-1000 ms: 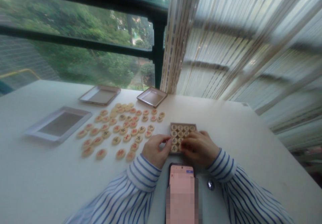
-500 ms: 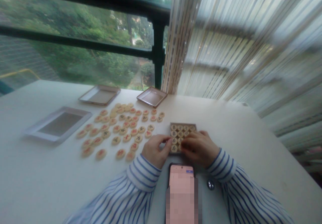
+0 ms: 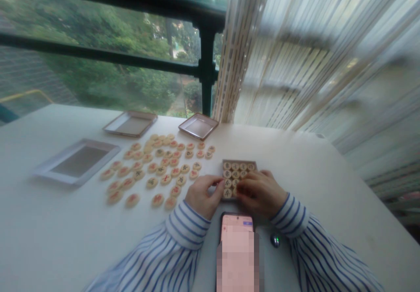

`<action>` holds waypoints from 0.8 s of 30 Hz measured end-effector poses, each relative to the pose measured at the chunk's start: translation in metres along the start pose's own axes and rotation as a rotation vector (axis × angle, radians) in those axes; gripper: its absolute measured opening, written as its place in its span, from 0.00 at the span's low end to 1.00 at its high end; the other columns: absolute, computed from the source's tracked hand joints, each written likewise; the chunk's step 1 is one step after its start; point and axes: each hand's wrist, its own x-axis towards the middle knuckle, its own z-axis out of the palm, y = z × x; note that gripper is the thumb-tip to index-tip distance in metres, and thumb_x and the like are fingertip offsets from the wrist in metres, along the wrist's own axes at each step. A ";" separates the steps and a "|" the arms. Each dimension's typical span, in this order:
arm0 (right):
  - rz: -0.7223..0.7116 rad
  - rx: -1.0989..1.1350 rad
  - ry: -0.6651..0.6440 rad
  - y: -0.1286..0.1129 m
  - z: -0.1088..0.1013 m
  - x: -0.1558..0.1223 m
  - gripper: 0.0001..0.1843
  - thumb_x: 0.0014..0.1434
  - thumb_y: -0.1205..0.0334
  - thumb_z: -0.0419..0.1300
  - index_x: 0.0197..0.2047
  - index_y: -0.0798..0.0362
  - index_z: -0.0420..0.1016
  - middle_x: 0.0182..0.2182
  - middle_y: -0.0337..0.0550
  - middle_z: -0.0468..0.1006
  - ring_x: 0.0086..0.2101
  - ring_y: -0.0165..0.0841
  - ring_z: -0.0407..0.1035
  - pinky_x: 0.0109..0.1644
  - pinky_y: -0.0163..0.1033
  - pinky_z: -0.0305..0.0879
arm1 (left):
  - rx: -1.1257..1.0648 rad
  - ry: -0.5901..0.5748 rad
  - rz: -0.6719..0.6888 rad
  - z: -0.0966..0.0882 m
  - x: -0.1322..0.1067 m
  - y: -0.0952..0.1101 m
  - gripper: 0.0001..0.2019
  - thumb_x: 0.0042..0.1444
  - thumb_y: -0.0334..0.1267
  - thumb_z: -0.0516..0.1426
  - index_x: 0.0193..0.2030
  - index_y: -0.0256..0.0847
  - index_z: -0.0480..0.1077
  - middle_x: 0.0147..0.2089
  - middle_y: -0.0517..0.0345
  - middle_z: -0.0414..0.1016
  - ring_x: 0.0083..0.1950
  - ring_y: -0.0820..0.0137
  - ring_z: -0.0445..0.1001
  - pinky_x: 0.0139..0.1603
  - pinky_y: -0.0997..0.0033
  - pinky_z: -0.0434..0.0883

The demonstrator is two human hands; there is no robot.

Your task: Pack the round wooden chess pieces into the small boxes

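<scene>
A small brown box (image 3: 239,163) holds rows of round wooden game discs (image 3: 235,167) with dark characters. My left hand (image 3: 203,194) rests against the box's left edge, fingers curled and pinching at a disc by the rim. My right hand (image 3: 259,192) lies over the box's near right part, fingers bent down onto the discs inside. Whether either hand holds a disc is hidden. Many loose discs (image 3: 157,167) with red or dark marks are spread over the white table (image 3: 49,222) to the left of the box.
A brown box lid (image 3: 198,126) lies near the window post. Two flat trays (image 3: 77,161) (image 3: 130,123) sit at the left. A phone (image 3: 236,250) stands close in front of me, a small round silver object (image 3: 274,240) beside it. Striped curtains (image 3: 311,56) hang on the right.
Both hands stay at the box with almost no movement. The view has shifted slightly.
</scene>
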 end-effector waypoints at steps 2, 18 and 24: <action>-0.003 0.003 0.003 0.000 0.000 0.000 0.10 0.54 0.55 0.54 0.34 0.50 0.72 0.32 0.41 0.73 0.37 0.32 0.64 0.42 0.40 0.46 | 0.001 -0.004 -0.004 -0.001 0.001 0.002 0.08 0.50 0.38 0.54 0.32 0.39 0.73 0.31 0.56 0.76 0.34 0.70 0.73 0.36 0.70 0.70; 0.576 -0.109 0.130 0.045 0.001 -0.006 0.18 0.56 0.54 0.48 0.47 0.50 0.69 0.30 0.42 0.78 0.32 0.36 0.70 0.35 0.38 0.59 | 0.037 -0.047 -0.023 0.005 -0.003 -0.003 0.11 0.48 0.37 0.54 0.38 0.39 0.71 0.31 0.55 0.75 0.29 0.72 0.72 0.29 0.73 0.70; 0.521 -0.047 0.072 0.049 0.009 -0.004 0.18 0.57 0.56 0.46 0.47 0.51 0.70 0.36 0.46 0.77 0.38 0.36 0.70 0.38 0.37 0.61 | 0.081 -0.075 0.002 0.003 -0.004 -0.002 0.12 0.48 0.36 0.53 0.40 0.39 0.70 0.30 0.56 0.75 0.30 0.71 0.72 0.32 0.72 0.70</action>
